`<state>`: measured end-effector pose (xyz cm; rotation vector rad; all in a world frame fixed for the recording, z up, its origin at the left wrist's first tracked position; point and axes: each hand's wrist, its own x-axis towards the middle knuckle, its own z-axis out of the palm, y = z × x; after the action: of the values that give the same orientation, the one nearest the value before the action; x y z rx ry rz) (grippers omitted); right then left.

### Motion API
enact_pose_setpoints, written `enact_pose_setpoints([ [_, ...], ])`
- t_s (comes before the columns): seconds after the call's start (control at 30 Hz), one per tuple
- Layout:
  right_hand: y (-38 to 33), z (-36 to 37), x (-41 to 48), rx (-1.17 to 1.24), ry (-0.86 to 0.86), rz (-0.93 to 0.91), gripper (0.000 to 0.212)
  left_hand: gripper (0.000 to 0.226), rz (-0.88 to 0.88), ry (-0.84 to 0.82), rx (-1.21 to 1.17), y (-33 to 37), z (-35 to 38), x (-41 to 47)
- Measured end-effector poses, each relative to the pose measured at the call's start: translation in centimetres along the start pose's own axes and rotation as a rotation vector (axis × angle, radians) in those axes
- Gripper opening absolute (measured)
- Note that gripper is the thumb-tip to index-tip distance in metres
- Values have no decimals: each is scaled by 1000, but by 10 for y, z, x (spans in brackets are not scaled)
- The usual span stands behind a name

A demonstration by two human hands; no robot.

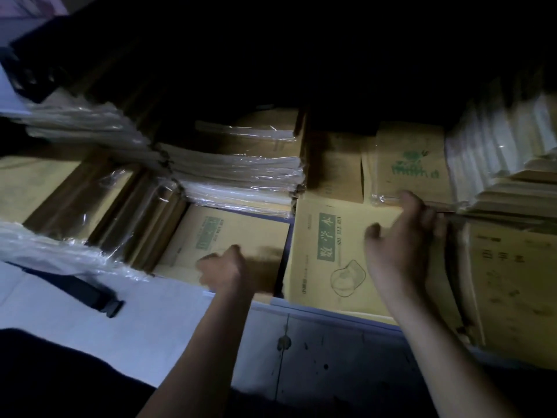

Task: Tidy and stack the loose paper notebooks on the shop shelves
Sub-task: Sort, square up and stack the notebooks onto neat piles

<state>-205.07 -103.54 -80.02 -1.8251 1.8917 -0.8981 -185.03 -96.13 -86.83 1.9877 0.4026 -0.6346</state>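
Head view, dim shelf [337, 316]: my right hand [404, 236] is clamped on the far edge of the green-label notebook [325, 260], thumb on the cover, fingers curled over the edge. My left hand [223, 271] rests on the next notebook [235, 233] just left of it, too blurry to tell if it's gripping. A wrapped stack [241, 173] sits behind both

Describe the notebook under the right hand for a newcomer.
On the shelf, look right of the wrapped stack. The notebook lies flat at the front, partly under the right hand. It alone shows an outline drawing beside its green title strip.
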Motion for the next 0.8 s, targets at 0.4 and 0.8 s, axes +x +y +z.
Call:
enact_pose_setpoints([
  [0.4,-45,61,-29,386,-432,70,33,35,-262,-45,-414,17,-27,35],
  [0.8,-77,11,-26,1252,-971,903,59,57,14,-480,-631,75,-50,-26],
])
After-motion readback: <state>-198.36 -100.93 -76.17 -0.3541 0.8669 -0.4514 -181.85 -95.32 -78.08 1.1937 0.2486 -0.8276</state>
